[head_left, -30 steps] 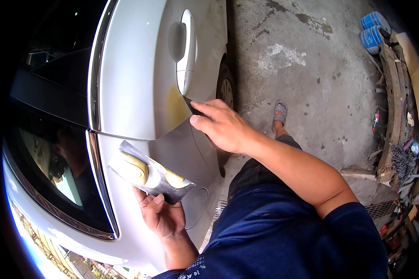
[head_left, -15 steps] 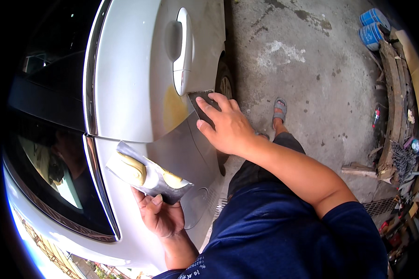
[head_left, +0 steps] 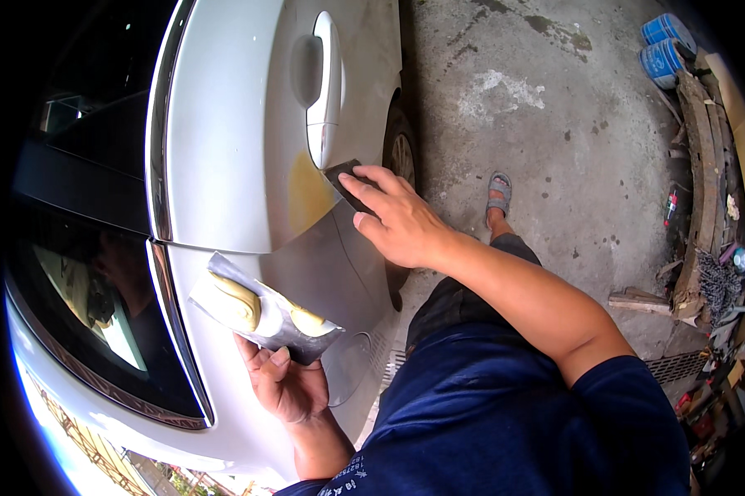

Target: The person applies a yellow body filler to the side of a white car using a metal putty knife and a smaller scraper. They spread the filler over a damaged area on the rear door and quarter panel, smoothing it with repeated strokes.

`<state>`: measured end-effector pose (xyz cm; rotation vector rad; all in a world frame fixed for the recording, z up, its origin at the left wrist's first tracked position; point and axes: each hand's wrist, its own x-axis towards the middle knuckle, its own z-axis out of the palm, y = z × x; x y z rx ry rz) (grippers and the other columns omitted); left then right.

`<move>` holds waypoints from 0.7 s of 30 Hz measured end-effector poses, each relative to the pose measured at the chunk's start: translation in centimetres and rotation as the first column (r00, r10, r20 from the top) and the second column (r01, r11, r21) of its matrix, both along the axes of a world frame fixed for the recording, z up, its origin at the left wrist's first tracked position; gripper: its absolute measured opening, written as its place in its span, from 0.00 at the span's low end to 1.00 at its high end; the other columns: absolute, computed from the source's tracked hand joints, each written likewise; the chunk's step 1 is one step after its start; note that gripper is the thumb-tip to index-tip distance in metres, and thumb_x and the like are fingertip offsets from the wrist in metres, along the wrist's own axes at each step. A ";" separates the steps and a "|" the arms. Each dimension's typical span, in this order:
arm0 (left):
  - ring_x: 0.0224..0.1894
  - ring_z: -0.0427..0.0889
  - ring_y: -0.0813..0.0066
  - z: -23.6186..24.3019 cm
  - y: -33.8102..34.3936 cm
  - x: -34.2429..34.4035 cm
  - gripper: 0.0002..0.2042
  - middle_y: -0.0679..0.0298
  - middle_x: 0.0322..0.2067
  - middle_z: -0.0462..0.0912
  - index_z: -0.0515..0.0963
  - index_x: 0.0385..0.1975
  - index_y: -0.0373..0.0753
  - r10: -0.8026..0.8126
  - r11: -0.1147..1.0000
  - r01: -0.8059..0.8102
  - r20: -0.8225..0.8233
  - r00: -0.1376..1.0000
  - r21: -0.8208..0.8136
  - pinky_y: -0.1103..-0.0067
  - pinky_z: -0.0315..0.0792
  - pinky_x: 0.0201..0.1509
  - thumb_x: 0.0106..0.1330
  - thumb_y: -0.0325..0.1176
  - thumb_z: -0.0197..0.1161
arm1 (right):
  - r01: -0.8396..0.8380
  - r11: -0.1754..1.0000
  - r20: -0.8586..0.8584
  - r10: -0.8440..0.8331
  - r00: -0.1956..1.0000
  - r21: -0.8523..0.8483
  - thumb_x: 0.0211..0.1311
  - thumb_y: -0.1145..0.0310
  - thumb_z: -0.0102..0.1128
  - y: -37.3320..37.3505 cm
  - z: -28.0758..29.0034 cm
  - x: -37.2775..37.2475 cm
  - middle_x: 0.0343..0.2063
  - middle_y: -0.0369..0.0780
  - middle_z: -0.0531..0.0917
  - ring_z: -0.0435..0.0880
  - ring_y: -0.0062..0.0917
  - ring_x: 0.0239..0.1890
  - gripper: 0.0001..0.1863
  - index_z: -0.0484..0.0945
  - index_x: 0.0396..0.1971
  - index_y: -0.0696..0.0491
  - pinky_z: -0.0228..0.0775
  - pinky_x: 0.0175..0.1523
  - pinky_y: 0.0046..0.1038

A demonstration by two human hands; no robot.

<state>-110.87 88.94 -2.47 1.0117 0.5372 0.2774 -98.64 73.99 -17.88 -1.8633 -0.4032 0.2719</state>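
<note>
The silver car door panel (head_left: 232,140) is glossy painted metal with a dull yellowish filler patch (head_left: 306,194) on it. The flat grey metal mixing board (head_left: 265,318) carries smooth, creamy yellow putty (head_left: 236,302). The dark spreader blade (head_left: 348,186) looks matt, the grey concrete floor (head_left: 554,124) rough and stained.

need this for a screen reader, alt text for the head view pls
The right hand presses a dark spreader against yellow filler on a silver car door, below its handle. The left hand holds a metal board carrying more filler.
</note>
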 end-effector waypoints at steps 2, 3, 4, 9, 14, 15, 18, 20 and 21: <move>0.64 0.65 0.50 -0.1 0.1 -0.1 0.39 0.48 0.63 0.62 0.49 0.69 0.37 0.005 1.000 -0.005 -0.004 1.000 -0.006 0.50 0.64 0.64 0.52 0.16 0.49 | -0.038 0.999 0.005 0.038 0.999 0.018 0.62 0.69 0.53 0.0 0.9 0.1 0.62 0.49 0.63 0.64 0.47 0.62 0.27 0.65 0.63 0.54 0.58 0.66 0.39; 0.64 0.65 0.50 -0.2 0.1 -0.2 0.39 0.48 0.63 0.62 0.49 0.69 0.37 0.007 1.000 -0.007 -0.005 1.000 -0.009 0.50 0.64 0.64 0.52 0.16 0.49 | -0.048 0.999 0.020 0.048 0.999 0.018 0.62 0.69 0.53 0.0 0.8 0.0 0.62 0.49 0.63 0.64 0.47 0.62 0.27 0.65 0.62 0.54 0.58 0.66 0.39; 0.64 0.65 0.50 -0.2 0.0 -0.1 0.39 0.48 0.63 0.62 0.49 0.69 0.37 0.006 1.000 -0.006 -0.006 1.000 -0.010 0.50 0.64 0.64 0.52 0.16 0.49 | -0.054 0.998 0.036 0.053 0.998 0.018 0.61 0.69 0.53 -0.1 0.7 0.1 0.62 0.49 0.63 0.64 0.47 0.62 0.27 0.66 0.62 0.54 0.58 0.66 0.40; 0.63 0.66 0.50 -0.3 -0.1 -0.2 0.38 0.49 0.62 0.63 0.50 0.68 0.37 -0.001 1.000 0.001 -0.013 1.000 -0.014 0.50 0.65 0.63 0.52 0.16 0.50 | -0.088 0.996 0.159 0.085 0.984 0.013 0.58 0.73 0.55 -0.4 -0.4 -0.2 0.62 0.49 0.63 0.64 0.47 0.61 0.28 0.66 0.61 0.54 0.60 0.65 0.40; 0.63 0.67 0.52 -0.3 -0.3 0.1 0.38 0.50 0.62 0.64 0.50 0.68 0.37 0.006 1.000 -0.005 -0.015 1.000 0.009 0.50 0.65 0.63 0.52 0.17 0.51 | -0.102 0.994 0.261 0.092 0.961 0.027 0.56 0.75 0.57 -0.5 -1.6 -1.4 0.61 0.48 0.63 0.63 0.47 0.61 0.30 0.66 0.61 0.54 0.61 0.64 0.41; 0.63 0.67 0.52 -0.2 -0.4 0.3 0.38 0.50 0.62 0.64 0.50 0.68 0.37 0.005 1.000 -0.004 -0.019 1.000 0.014 0.51 0.65 0.63 0.52 0.17 0.51 | -0.106 0.994 0.268 0.099 0.958 0.013 0.56 0.75 0.57 -0.6 -1.7 -1.6 0.61 0.48 0.63 0.63 0.47 0.61 0.29 0.66 0.61 0.54 0.61 0.64 0.41; 0.64 0.67 0.52 0.0 -0.6 0.5 0.38 0.51 0.62 0.64 0.50 0.68 0.37 0.000 1.000 0.000 -0.030 1.000 0.020 0.51 0.65 0.64 0.52 0.17 0.51 | -0.134 0.991 0.276 0.137 0.951 -0.028 0.56 0.74 0.57 -1.1 -1.8 -2.1 0.61 0.48 0.63 0.63 0.47 0.62 0.29 0.67 0.61 0.54 0.61 0.64 0.41; 0.64 0.66 0.53 0.2 -0.6 0.5 0.38 0.51 0.62 0.64 0.50 0.68 0.37 -0.006 1.000 0.006 -0.033 0.999 0.020 0.51 0.65 0.64 0.52 0.17 0.51 | -0.179 0.983 0.262 0.186 0.947 -0.049 0.57 0.73 0.58 -1.8 -1.4 -2.3 0.61 0.48 0.63 0.63 0.46 0.62 0.29 0.67 0.61 0.54 0.61 0.65 0.41; 0.64 0.66 0.53 0.2 -0.6 0.5 0.38 0.51 0.62 0.64 0.50 0.68 0.37 -0.011 1.000 0.012 -0.033 0.999 0.018 0.52 0.65 0.64 0.52 0.17 0.51 | -0.190 0.981 0.197 0.181 0.963 0.026 0.57 0.73 0.58 -2.4 -1.0 -2.6 0.61 0.48 0.64 0.63 0.45 0.63 0.29 0.67 0.61 0.54 0.60 0.65 0.40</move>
